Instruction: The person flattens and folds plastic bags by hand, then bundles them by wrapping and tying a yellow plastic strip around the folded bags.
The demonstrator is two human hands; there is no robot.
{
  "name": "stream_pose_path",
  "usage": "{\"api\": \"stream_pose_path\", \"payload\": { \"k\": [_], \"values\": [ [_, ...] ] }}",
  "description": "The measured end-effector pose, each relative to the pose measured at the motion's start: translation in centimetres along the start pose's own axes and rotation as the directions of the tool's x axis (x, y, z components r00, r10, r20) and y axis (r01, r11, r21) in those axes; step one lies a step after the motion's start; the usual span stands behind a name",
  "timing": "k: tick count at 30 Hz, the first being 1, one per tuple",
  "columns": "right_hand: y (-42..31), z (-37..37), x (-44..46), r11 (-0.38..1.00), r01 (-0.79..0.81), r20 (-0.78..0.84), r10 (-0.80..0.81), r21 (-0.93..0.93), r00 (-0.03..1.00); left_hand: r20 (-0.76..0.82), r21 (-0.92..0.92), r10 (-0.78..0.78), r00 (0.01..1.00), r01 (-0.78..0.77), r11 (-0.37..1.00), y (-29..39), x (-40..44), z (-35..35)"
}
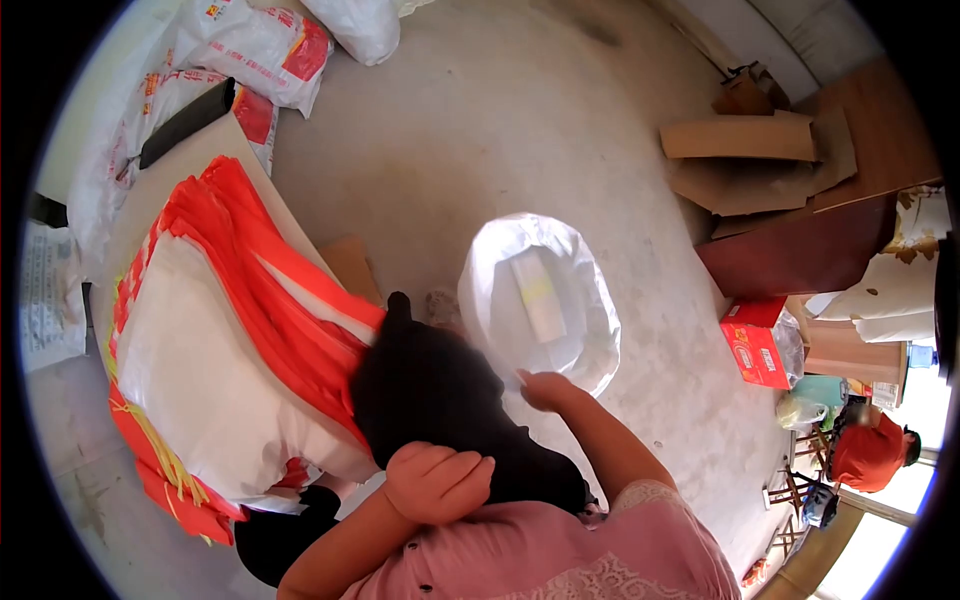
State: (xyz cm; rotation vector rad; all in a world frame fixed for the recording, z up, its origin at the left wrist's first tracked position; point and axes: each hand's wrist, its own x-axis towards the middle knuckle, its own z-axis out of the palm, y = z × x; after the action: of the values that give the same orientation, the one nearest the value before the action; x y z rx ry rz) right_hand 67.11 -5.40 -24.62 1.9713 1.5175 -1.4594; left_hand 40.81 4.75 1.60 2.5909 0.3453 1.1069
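My left hand (440,484) is curled into a fist close to my pink top, over my black trousers (440,400); nothing shows sticking out of it. My right hand (546,390) is closed at the near rim of a white sack (600,330), fingertips together. Whether it pinches the rim or something small, I cannot make out. The sack stands open on the floor with a pale block-shaped bundle (540,300) inside, banded in faint yellow. To my left, long red fabric strips (265,285) lie over a white cloth pile (185,345), reaching to my knee.
Yellow cords (175,460) hang along the pile's edge. Stuffed white-and-red sacks (255,50) stand at the upper left, near a dark roll (188,124). To the right are an open cardboard box (740,140), a red carton (755,345), and a seated person in orange (868,452).
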Motion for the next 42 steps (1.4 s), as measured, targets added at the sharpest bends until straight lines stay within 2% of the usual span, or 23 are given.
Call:
{"api": "stream_pose_path", "payload": {
  "k": [1, 2, 4, 5, 6, 8, 9, 12, 15, 21, 24, 26, 28, 29, 31, 32, 33, 35, 40, 42],
  "values": [
    [-0.4, -0.2, -1.3, 1.000, 0.029, 0.104, -0.030, 0.006, 0.994, -0.005, -0.003, -0.005, 1.000, 0.005, 1.000, 0.1, 0.0, 0.0],
    [1.2, 1.8, -0.6, 0.989, 0.145, 0.155, -0.146, 0.020, 0.977, -0.005, -0.007, -0.004, 1.000, 0.004, 1.000, 0.2, 0.0, 0.1],
    [2.3, 1.9, -2.0, 0.975, 0.202, 0.307, -0.220, 0.091, 0.926, -0.005, -0.012, 0.000, 1.000, 0.000, 1.000, 0.3, 0.1, 0.1],
    [3.7, 2.7, -1.2, 0.942, 0.182, 0.298, -0.266, 0.283, 0.917, -0.005, -0.015, -0.006, 1.000, 0.006, 1.000, 0.3, 0.0, 0.1],
    [5.6, 4.8, 0.9, 0.869, 0.121, 0.199, -0.242, 0.479, 0.950, -0.007, -0.019, -0.012, 1.000, 0.012, 1.000, 0.3, -0.1, 0.0],
    [9.0, 9.1, 5.3, 0.596, 0.057, 0.024, -0.126, 0.801, 0.992, -0.002, -0.026, -0.013, 1.000, 0.013, 1.000, 0.2, -0.2, -0.1],
    [9.1, 8.9, 5.8, 0.848, 0.153, -0.133, -0.098, 0.508, 0.986, 0.003, -0.028, -0.008, 1.000, 0.008, 1.000, 0.0, -0.2, -0.1],
    [9.1, 9.4, 7.8, 0.957, 0.077, -0.133, -0.040, 0.280, 0.990, 0.016, -0.040, -0.020, 1.000, 0.021, 0.999, 0.0, -0.3, -0.5],
    [9.0, 11.0, 11.4, 0.989, 0.073, -0.134, -0.056, 0.126, 0.989, 0.046, -0.052, -0.022, 0.999, 0.024, 0.998, -0.1, -0.4, -0.8],
    [6.0, 10.3, 14.1, 0.986, 0.077, -0.132, -0.058, 0.146, 0.990, 0.127, -0.037, -0.043, 0.991, 0.048, 0.998, -0.1, -1.1, -1.6],
    [6.0, 9.0, 13.7, 0.989, 0.012, -0.026, -0.008, 0.149, 1.000, 0.165, -0.018, -0.061, 0.984, 0.065, 0.998, 0.0, -1.3, -2.0],
    [5.6, 7.4, 14.0, 0.970, 0.028, 0.145, 0.008, -0.243, 0.989, 0.163, -0.002, -0.058, 0.985, 0.059, 0.998, 0.0, -1.2, -2.1],
    [5.1, 6.0, 13.2, 0.945, -0.036, 0.150, 0.089, -0.326, 0.985, 0.134, -0.005, -0.032, 0.990, 0.033, 0.999, -0.3, -1.3, -1.7],
    [4.8, 5.4, 12.2, 0.969, -0.124, 0.083, 0.144, -0.215, 0.986, 0.120, -0.007, -0.019, 0.993, 0.020, 1.000, -0.4, -1.4, -1.6],
    [7.2, 7.3, 13.3, 0.994, -0.107, 0.025, 0.106, 0.017, 0.994, 0.121, 0.004, -0.018, 0.993, 0.018, 1.000, -0.3, -1.5, -1.5],
    [10.5, 10.7, 16.2, 0.992, -0.006, 0.016, 0.004, 0.128, 1.000, 0.120, 0.010, -0.018, 0.993, 0.017, 1.000, -0.3, -1.5, -1.5],
    [10.7, 10.7, 16.8, 0.967, 0.100, -0.007, -0.102, 0.233, 0.995, 0.139, 0.004, -0.010, 0.990, 0.010, 1.000, -0.4, -1.6, -1.5],
    [10.8, 11.2, 17.6, 0.990, 0.081, 0.105, -0.093, 0.117, 0.990, 0.178, -0.001, 0.002, 0.984, -0.002, 1.000, -0.6, -1.9, -1.6],
    [9.7, 12.0, 19.4, 0.999, 0.040, 0.140, -0.035, -0.037, 0.989, 0.218, -0.013, -0.016, 0.976, 0.019, 1.000, -0.6, -1.7, -2.2],
    [8.3, 10.8, 18.4, 0.981, 0.007, 0.178, 0.029, -0.195, 0.984, 0.227, -0.016, -0.028, 0.973, 0.032, 0.999, -0.5, -1.7, -2.3]
  ]
}}
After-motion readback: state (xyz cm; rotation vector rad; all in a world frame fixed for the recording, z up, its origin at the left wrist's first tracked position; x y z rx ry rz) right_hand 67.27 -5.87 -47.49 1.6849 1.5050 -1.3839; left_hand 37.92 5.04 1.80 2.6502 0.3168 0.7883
